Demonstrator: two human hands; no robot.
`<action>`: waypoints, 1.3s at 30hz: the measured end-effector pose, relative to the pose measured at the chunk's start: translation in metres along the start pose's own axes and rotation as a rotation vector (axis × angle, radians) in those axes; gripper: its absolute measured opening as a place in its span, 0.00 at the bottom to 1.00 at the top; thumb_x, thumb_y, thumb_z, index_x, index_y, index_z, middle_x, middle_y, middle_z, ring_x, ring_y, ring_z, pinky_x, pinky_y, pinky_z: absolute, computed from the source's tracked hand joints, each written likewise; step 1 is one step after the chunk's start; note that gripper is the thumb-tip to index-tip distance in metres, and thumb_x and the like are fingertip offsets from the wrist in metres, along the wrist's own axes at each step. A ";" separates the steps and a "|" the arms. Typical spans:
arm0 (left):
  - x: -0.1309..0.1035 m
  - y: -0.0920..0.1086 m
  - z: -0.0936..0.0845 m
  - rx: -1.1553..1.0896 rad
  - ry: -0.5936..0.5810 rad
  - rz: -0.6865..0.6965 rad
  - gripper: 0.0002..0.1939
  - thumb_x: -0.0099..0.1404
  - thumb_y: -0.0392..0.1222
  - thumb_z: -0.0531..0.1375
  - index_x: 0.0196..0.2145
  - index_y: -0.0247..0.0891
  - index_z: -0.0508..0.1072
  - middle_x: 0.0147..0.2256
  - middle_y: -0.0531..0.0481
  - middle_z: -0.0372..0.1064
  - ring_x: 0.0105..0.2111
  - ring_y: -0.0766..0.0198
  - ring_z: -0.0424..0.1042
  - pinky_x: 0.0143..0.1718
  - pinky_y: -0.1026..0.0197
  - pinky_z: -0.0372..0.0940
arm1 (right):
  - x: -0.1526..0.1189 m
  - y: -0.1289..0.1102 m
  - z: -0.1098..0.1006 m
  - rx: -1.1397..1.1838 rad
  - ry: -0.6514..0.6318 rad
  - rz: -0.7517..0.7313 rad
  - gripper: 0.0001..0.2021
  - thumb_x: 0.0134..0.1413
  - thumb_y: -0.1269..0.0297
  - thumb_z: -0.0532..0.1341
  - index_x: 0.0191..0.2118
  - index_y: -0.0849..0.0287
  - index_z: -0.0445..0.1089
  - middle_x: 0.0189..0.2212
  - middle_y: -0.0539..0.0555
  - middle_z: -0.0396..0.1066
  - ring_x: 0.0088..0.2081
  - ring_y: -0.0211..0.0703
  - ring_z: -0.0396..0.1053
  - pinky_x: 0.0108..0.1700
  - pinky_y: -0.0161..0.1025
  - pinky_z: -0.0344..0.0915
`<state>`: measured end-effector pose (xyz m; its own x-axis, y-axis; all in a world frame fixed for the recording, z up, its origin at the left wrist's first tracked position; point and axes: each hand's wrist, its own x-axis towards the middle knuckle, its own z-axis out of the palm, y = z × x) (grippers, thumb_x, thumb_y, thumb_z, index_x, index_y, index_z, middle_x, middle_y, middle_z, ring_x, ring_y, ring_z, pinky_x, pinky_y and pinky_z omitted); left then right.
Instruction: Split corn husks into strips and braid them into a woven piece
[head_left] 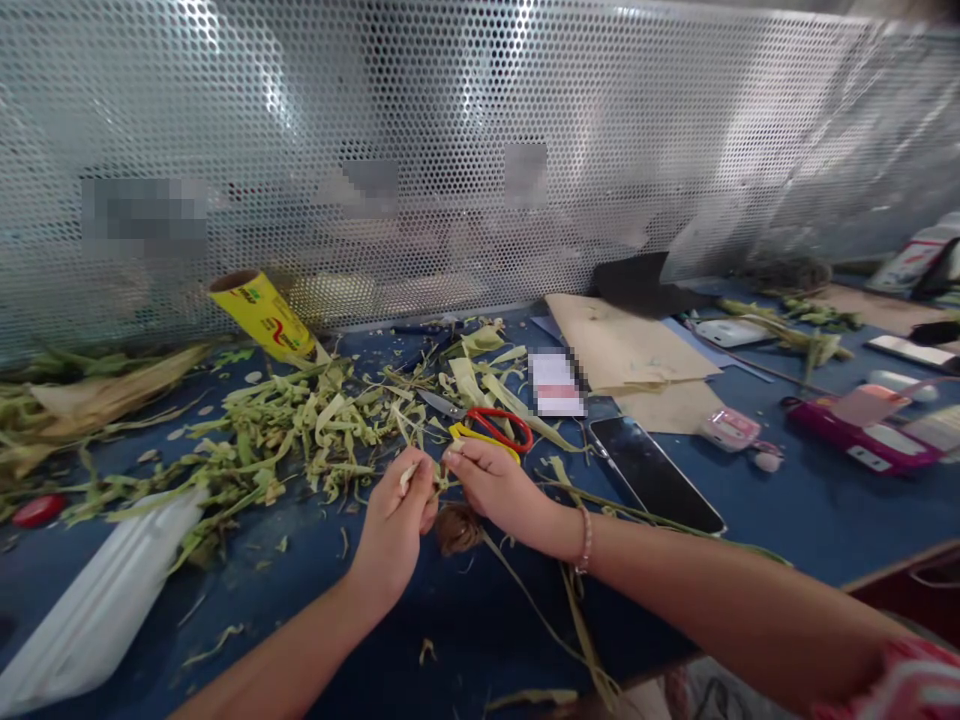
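Above the blue table, my left hand point(397, 515) is closed in a pinch, and a pale green leaf strip point(407, 478) shows between thumb and fingers. Close beside it, my right hand point(510, 490) pinches thumb to fingertips on what looks like the same greenish strip; the fingers hide most of it. Just beyond my right hand lie scissors point(501, 425) with a red and a yellow handle. Below the hands sits a small brown bundle point(457, 528), partly covered by my right hand. A heap of cut leaf pieces point(300, 425) spreads beyond my left hand.
A yellow tube point(266, 318) leans near the perforated metal screen point(450, 90). A white folded piece point(112, 590) lies at left. To the right are a phone point(652, 470), brown paper point(637, 345), a pink case point(729, 428) and a magenta object point(862, 430). Long stems cross the table.
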<state>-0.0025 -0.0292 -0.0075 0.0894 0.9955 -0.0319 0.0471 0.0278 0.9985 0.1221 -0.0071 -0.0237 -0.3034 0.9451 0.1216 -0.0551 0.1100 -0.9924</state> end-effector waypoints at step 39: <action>-0.010 -0.005 -0.008 0.383 0.070 0.354 0.14 0.63 0.47 0.49 0.22 0.39 0.62 0.13 0.57 0.52 0.14 0.71 0.52 0.19 0.65 0.50 | -0.006 -0.015 0.001 0.365 -0.027 0.245 0.16 0.46 0.51 0.58 0.24 0.58 0.55 0.08 0.37 0.44 0.11 0.25 0.42 0.13 0.26 0.41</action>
<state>-0.0114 -0.0389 -0.0114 0.0996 0.9420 0.3205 0.3878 -0.3334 0.8593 0.1235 -0.0152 -0.0099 -0.3735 0.9209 -0.1117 -0.3095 -0.2372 -0.9208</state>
